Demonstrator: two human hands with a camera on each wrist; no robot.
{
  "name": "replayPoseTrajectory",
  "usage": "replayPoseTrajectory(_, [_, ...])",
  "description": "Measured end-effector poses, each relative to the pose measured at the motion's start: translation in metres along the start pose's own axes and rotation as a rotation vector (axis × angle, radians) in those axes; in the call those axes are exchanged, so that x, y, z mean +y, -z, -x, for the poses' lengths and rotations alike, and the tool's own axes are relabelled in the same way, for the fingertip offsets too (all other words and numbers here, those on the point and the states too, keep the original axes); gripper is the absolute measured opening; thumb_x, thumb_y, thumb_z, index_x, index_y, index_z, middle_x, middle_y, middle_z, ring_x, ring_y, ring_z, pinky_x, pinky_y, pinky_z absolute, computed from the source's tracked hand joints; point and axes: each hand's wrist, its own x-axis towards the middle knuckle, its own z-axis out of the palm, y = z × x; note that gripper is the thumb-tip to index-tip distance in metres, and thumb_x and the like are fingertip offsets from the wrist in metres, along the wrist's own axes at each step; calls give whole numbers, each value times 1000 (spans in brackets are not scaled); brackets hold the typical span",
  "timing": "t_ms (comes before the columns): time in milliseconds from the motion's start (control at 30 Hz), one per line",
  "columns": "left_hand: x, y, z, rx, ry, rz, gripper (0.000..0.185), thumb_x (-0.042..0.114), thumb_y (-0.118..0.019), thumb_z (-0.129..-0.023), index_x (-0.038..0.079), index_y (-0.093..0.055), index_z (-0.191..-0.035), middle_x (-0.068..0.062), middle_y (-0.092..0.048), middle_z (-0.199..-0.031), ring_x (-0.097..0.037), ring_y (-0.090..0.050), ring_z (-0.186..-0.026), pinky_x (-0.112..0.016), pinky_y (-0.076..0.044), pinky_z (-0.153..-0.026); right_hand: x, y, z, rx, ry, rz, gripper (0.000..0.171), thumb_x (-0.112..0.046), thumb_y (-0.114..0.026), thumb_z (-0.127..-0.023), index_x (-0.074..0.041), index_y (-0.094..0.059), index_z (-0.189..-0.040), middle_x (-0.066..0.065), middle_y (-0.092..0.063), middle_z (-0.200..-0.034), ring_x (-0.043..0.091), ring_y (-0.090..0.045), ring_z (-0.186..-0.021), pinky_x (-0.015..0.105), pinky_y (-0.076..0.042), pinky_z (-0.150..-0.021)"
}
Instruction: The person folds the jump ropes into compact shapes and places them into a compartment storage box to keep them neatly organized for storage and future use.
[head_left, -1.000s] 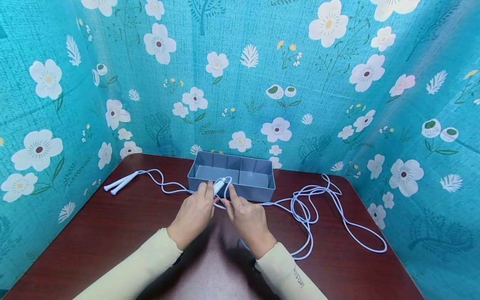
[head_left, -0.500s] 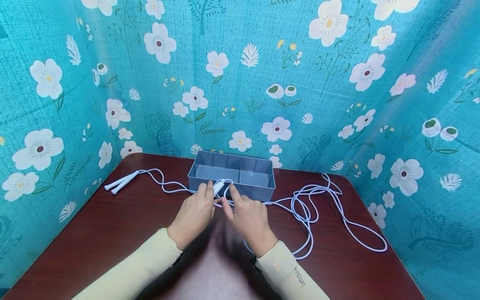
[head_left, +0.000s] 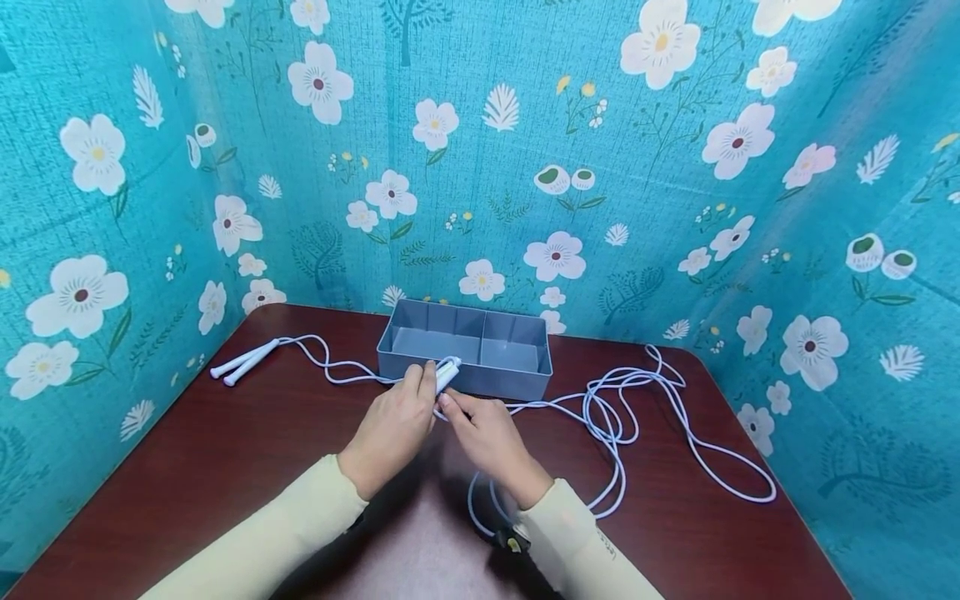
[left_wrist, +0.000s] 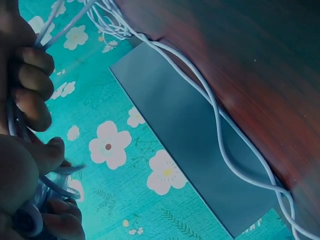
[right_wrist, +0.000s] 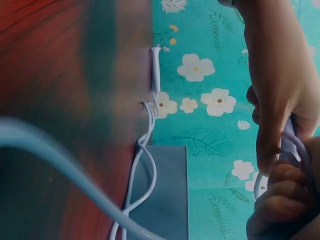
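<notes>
My left hand [head_left: 393, 429] grips the white handles [head_left: 447, 372] of a jump rope, held in front of the grey box and slanting up to the right. Its pale cord bends round close to the handle ends. With curled fingers, my right hand [head_left: 491, 437] pinches the cord just below the handles. Cord [head_left: 471, 504] also hangs in a loop under the right wrist. In the left wrist view both hands are close together, and a handle end [left_wrist: 31, 220] shows in the left one. How the cord runs between the fingers is partly hidden.
A grey divided box [head_left: 501, 382] stands at the table's back. Two white handles [head_left: 243, 363] lie at the far left, with cord running in front of the box. Loose cord loops [head_left: 757, 502] spread over the right side. A flowered curtain [head_left: 480, 208] closes the back and sides.
My right hand's extended index finger has come down from the cord loop, and its fingers now pinch the cord lower. The loop by the handles is smaller. The left hand keeps its grip.
</notes>
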Motion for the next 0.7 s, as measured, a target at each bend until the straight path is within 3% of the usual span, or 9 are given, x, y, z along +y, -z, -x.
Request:
replayPoseTrajectory(100, [2, -3, 1, -10, -13, -18, 51, 8, -71, -82, -14, -55, -125, -17, -51, -90, -17, -52, -57, -31, -53, -51, 1, -5, 0, 41, 82, 9, 30, -31, -50, -102, -16, -76, -105, -6, -71, -87, 5, -62, -77, 27, -50, -67])
replayPoseTrajectory(200, [3, -3, 1, -20, -17, -16, 51, 8, -69, -82, -13, -55, -126, -17, -51, -90, -16, -50, -55, -30, -52, -49, 4, -10, 1, 162, 199, 54, 21, -22, -58, -98, -14, -76, -92, -7, -61, -76, 6, -54, -66, 23, -44, -59])
replayPoseTrajectory(300, [4, -1, 0, -19, -11, -24, 51, 10, -69, -82, -13, -55, -126, -17, -52, -91, -15, -51, -53, -30, -52, -48, 5, -15, 3, 288, 304, 78, 11, -16, -67, -92, -11, -77, -90, -5, -60, -78, 5, -55, -66, 19, -45, -58])
replayPoseTrajectory(400, [3, 0, -1, -22, -10, -55, 51, 12, -69, -82, -12, -56, -125, -17, -53, -91, -15, -52, -52, -30, -52, -48, 6, -16, 5, 339, 356, 70, 8, -15, -70, -89, -10, -77, -89, -4, -61, -81, 4, -57, -68, 17, -46, -60])
replayPoseTrajectory(533, [1, 1, -1, -38, -28, -99, 52, 15, -68, -81, -11, -57, -125, -16, -53, -89, -15, -51, -52, -30, -51, -46, 5, -13, 6, 271, 388, 101, 11, -17, -67, -92, -10, -75, -94, -5, -60, -86, 4, -57, -71, 17, -47, -63])
replayPoseTrajectory(700, [-7, 0, 1, -90, -96, -144, 53, 18, -64, -83, -11, -57, -127, -15, -54, -88, -15, -52, -55, -28, -52, -50, 5, 0, 9, 74, 389, 254, 18, -27, -68, -91, -11, -71, -98, -3, -58, -88, 8, -57, -71, 25, -50, -63])
